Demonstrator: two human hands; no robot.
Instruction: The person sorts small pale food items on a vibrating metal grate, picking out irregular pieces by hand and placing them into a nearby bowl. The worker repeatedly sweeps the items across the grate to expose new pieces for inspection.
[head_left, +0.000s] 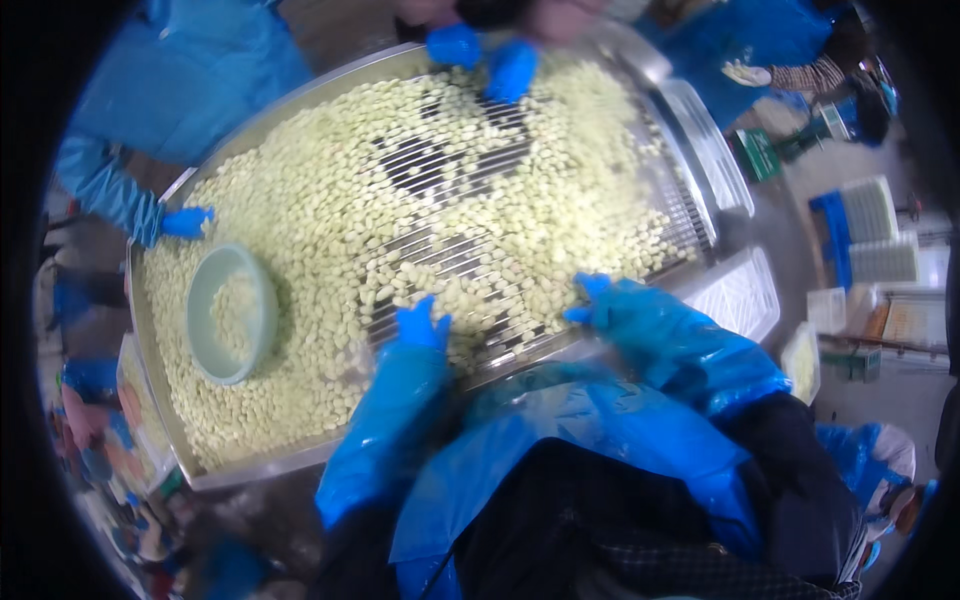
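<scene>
My left hand (421, 324), in a blue glove, is at the near side of a metal tray-like table (262, 455). Its fingers are spread among pale, bean-like pieces (322, 195); whether they are beans or peeled cloves I cannot tell. My right hand (591, 297), gloved too, touches the pile farther right, thumb and fingers apart. Between both hands, pieces lie scattered over a slatted metal grate (459, 259), its dark gaps showing. Neither hand visibly grips anything, though the fingertips are partly blurred.
A pale green bowl (262, 300) with some pieces inside rests on the pile at left. Across the table are a co-worker's blue-gloved hands (513, 71); another co-worker's gloved hand (187, 222) reaches in at left. White plastic trays (739, 296) stand along the right end.
</scene>
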